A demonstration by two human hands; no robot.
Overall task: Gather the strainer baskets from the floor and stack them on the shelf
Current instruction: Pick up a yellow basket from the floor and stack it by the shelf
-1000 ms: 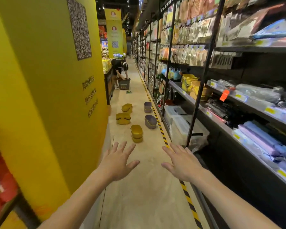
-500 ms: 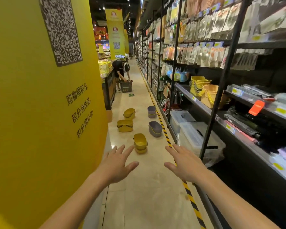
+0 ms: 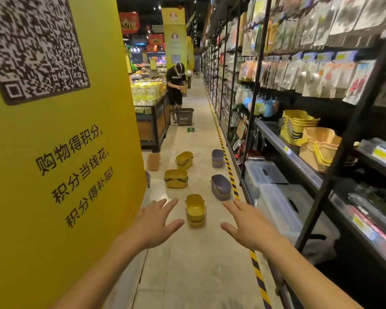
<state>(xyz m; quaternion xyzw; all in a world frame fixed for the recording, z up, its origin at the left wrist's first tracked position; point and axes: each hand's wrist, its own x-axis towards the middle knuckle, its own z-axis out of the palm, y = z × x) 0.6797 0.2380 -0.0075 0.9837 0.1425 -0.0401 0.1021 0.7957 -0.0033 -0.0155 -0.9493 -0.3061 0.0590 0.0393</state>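
Hovering spread, left hand (image 3: 153, 226) and right hand (image 3: 250, 228) flank smooth oval yellow basket (image 3: 195, 209).

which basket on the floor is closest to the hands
The yellow basket seen between the left hand and right hand, standing alone. The other yellow baskets and the purple baskets sit farther away.

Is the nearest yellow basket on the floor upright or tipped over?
Upright: the yellow strainer basket stands on its base, open mouth facing up.
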